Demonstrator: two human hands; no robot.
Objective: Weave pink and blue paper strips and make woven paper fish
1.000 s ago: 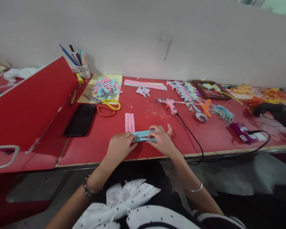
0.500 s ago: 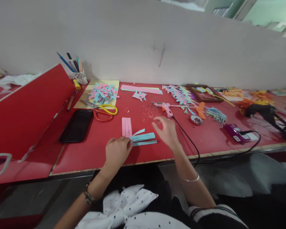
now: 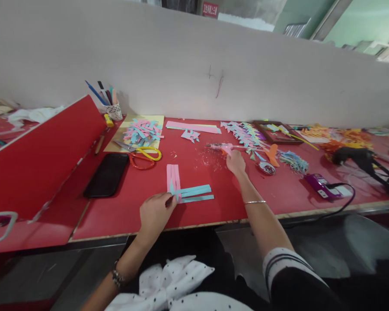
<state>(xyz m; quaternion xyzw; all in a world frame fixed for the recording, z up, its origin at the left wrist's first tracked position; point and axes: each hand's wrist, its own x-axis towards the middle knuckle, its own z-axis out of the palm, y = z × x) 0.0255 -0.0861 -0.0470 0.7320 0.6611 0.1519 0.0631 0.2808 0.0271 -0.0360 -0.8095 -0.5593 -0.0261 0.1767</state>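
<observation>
My left hand is closed near the table's front edge, thumb and fingers pinching the blue paper strips where they meet the pink paper strips. The blue strips point right and the pink ones point away from me; one blue end stands up over the pink. To the right, my right hand is wrapped round the handle of a pink hot glue gun, whose nozzle faces left. Part of the handle is hidden by the fingers.
Scissors and a black phone lie left, below a pile of cut paper pieces. A red board leans at far left. Fringed paper, a small dish and a purple power box lie right.
My right hand has moved away from me and closed on the glue gun's handle. A blue strip end now stands up over the pink strips beside my left fingers.
</observation>
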